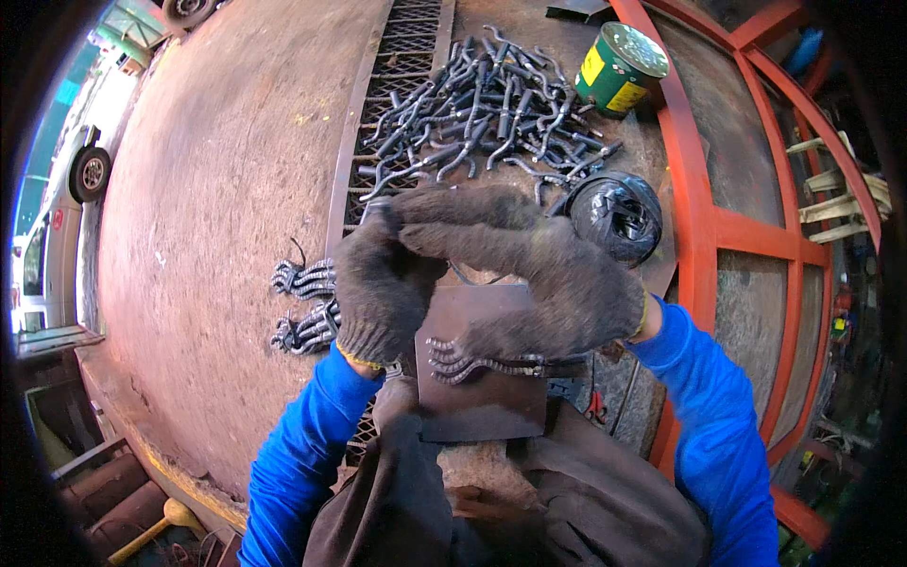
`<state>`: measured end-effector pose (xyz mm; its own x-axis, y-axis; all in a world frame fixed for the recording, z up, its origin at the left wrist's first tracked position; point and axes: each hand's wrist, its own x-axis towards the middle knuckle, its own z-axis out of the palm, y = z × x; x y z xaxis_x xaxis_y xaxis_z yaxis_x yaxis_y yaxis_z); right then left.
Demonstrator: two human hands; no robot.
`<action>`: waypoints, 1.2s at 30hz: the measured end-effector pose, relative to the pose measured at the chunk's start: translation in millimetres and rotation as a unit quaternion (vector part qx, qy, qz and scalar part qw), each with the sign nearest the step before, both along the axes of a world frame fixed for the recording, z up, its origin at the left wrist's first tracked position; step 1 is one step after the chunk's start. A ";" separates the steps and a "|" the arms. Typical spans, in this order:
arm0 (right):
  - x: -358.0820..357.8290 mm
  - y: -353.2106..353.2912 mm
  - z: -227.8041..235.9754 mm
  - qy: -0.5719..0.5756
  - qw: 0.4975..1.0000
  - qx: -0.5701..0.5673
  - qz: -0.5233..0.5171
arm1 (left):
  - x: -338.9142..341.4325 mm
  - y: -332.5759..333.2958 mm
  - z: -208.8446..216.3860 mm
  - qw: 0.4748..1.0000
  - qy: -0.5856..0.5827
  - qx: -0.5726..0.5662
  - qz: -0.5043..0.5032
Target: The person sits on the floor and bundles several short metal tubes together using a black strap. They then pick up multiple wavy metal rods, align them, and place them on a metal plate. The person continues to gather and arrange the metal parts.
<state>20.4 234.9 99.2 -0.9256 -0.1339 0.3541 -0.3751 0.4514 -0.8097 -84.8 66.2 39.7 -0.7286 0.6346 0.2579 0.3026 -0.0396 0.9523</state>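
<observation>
My left hand (383,293) and right hand (557,279), both gloved, meet at the fingers; whether either clamps anything, I cannot tell. Two bundles (310,329) at left appear tied; the rods (463,367) on the plate (482,411) seem unfinished; the loose pile (477,118) awaits.

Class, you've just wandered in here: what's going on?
Someone in blue sleeves has a gloved left hand and gloved right hand brought together above a dark plate; whether they hold anything is unclear. A few bent, ribbed rods lie on the plate, partly hidden by the right hand. Two clusters of similar rods sit to the left, and a loose heap lies ahead, with a green can and a black coil on its right.
</observation>
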 end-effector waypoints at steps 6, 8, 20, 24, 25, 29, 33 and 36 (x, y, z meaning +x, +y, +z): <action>28.2 9.0 -7.7 -0.044 0.980 0.149 -0.122 | 4.4 -12.2 37.2 0.951 -0.260 0.013 0.164; 46.8 10.7 -11.8 -0.157 0.970 0.142 -0.120 | 14.0 -20.4 32.5 0.920 -0.374 0.053 0.107; 97.4 6.7 -18.9 -0.335 0.938 0.000 -0.085 | 65.4 -42.4 0.2 0.801 -0.591 0.081 -0.038; 105.8 6.9 -20.8 -0.323 0.941 0.054 -0.081 | 54.6 -40.5 16.1 0.806 -0.591 -0.001 -0.033; 109.5 8.7 -21.4 -0.322 0.941 0.057 -0.093 | 52.1 -45.8 13.2 0.843 -0.533 -0.058 -0.040; 125.2 19.2 -34.8 -0.306 0.938 0.130 -0.102 | 40.5 -69.1 0.8 0.897 -0.383 -0.209 -0.074; 125.7 17.6 -39.6 -0.276 0.934 0.209 -0.085 | 46.4 -80.7 -14.6 0.909 -0.302 -0.275 -0.089; 127.8 16.7 -47.2 -0.293 0.932 0.190 -0.094 | 52.1 -80.5 -16.4 0.920 -0.200 -0.327 -0.084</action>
